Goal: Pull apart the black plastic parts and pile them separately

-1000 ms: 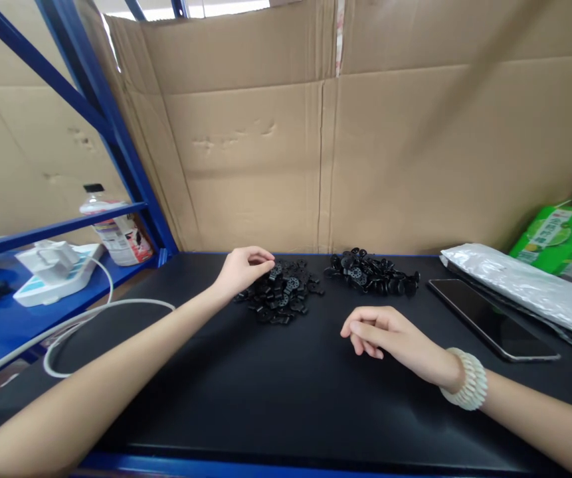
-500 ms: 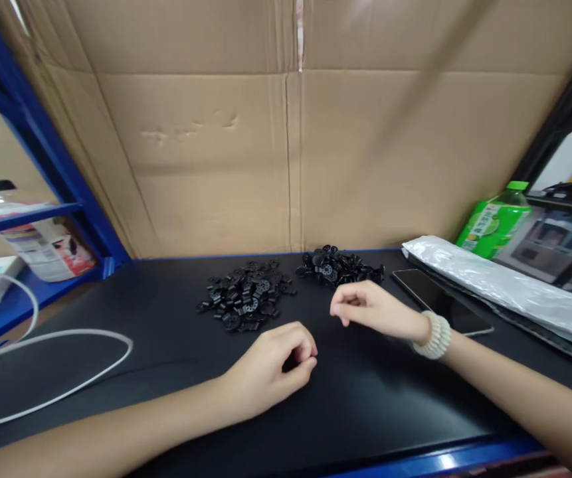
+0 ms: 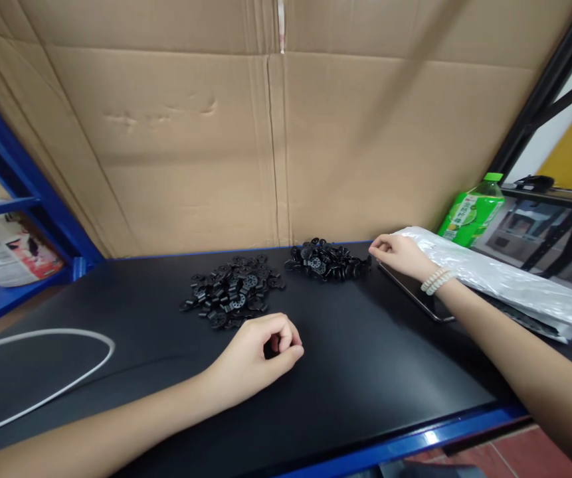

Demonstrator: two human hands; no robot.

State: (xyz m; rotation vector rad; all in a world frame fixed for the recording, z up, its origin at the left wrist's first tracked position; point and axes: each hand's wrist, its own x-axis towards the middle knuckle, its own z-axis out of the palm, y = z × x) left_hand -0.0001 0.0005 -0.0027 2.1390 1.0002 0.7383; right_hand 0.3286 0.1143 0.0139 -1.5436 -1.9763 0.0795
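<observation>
My left hand rests on the black table, curled into a loose fist with thumb against the fingers; whatever it holds, if anything, is hidden. Left of and behind it lies a heap of small black plastic parts, some round with holes. A second heap of black round parts lies further back, near the cardboard. At that heap's right end is my right hand, over the far end of a dark phone or tablet. Its fingers are pinched together, and I cannot make out anything between them.
A white plastic bag lies along the right side, with a green bottle behind it. A white cable loops over the left of the table. Cardboard walls the back, and a blue frame stands left.
My right hand has moved right and away from me, from in front of the right heap to its right end. My left hand keeps its curl. The view has shifted slightly right.
</observation>
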